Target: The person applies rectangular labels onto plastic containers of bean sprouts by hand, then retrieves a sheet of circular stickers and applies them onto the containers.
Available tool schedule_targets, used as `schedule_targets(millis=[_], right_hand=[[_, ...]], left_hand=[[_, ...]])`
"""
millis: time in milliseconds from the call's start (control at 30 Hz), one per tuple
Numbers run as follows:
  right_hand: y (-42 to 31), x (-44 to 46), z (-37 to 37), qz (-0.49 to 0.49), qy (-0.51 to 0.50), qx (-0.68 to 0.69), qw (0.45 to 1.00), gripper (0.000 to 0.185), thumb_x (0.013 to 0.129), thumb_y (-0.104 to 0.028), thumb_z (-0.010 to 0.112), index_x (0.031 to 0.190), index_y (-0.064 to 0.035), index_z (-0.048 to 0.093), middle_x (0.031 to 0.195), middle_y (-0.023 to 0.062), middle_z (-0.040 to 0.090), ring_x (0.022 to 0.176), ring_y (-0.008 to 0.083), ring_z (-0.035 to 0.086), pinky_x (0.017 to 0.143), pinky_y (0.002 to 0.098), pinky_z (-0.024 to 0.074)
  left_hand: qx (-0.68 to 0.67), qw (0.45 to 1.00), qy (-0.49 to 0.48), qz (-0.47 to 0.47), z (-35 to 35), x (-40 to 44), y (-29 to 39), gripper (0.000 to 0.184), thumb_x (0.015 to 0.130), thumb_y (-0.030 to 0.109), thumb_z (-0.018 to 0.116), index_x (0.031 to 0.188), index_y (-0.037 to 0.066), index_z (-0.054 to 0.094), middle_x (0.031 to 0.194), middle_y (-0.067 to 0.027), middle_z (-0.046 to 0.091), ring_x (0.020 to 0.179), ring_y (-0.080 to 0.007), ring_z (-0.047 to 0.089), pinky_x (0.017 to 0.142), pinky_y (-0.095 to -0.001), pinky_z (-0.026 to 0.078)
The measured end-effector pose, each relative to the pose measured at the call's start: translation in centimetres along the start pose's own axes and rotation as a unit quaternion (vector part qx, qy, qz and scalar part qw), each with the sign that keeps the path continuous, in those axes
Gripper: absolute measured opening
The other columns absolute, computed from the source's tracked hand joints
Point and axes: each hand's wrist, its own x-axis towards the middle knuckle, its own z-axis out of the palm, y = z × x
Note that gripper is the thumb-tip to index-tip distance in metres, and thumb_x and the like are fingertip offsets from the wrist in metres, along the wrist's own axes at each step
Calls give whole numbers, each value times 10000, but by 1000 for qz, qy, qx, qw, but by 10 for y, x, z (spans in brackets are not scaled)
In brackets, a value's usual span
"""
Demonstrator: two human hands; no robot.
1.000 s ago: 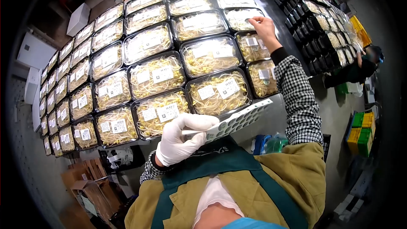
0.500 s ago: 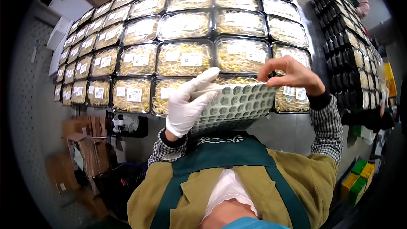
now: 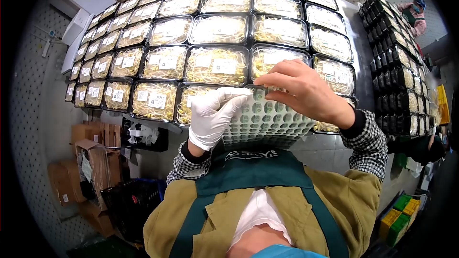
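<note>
My left hand (image 3: 210, 118), in a white glove, pinches the upper left corner of a sticker sheet (image 3: 267, 123). Rows of round green stickers cover this pale sheet, held tilted in front of my apron. Bare and curled, my right hand (image 3: 306, 91) has its thumb and fingertips closed on the sheet's top edge, close to the gloved fingers. Whether a single sticker is lifted between them is too small to tell. Just beyond the sheet are black trays of bean sprouts (image 3: 217, 66) under clear film with white labels; my right hand partly covers some of them.
Stacked black trays (image 3: 389, 67) rise along the right side. A person (image 3: 415, 14) stands at the far right. Cardboard boxes (image 3: 67, 181) and a black crate (image 3: 134, 205) sit at lower left. Yellow and green crates (image 3: 399, 215) are at lower right.
My right hand has moved left along the sheet's top edge, from its right corner toward my left hand. The gloved hand has shifted slightly, still holding the sheet.
</note>
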Motion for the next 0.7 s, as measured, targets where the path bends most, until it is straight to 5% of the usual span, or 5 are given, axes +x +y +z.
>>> schedule_targets(millis=[267,333,400,533,700], right_hand=[[11,-7,12,-116,102,-5,988,164,725,-12,640,880,-63,620,817,40,586,759,184,574,758,315,460],[41,-14,-12,77,91,196,973,152,811,-36,641,964,-36,634,856,32,604,782,136,579,742,272,469],[129,-21,-29,282,282,284,872,277,857,-78,657,1122,-16,602,899,20,617,816,93,574,721,231,476],[311,-67,-28,411,318,13,855,586,778,-86,695,1307,-17,453,1072,119,608,865,163,644,762,269,515],[337,-56,0,381,283,-107,874,568,745,-50,673,1270,-25,457,1065,147,594,800,222,660,728,329,521]], left_hand=[[7,999,-15,-41,-2,12,-9,115,878,74,618,889,-21,683,680,-10,650,563,-37,550,509,-183,435],[24,996,-19,-82,-5,14,-5,115,874,75,625,894,-22,683,656,0,632,538,-32,534,476,-179,412],[-16,997,-18,-73,-12,11,-11,78,841,33,642,861,-31,683,634,0,615,506,-30,516,448,-177,386],[-142,988,-48,-47,-26,1,-9,59,819,-45,612,772,-66,641,641,-54,634,518,-68,553,461,-200,417],[-193,981,7,-20,-38,-7,-17,163,813,74,714,850,-72,654,763,-123,682,632,-122,626,549,-229,484]])
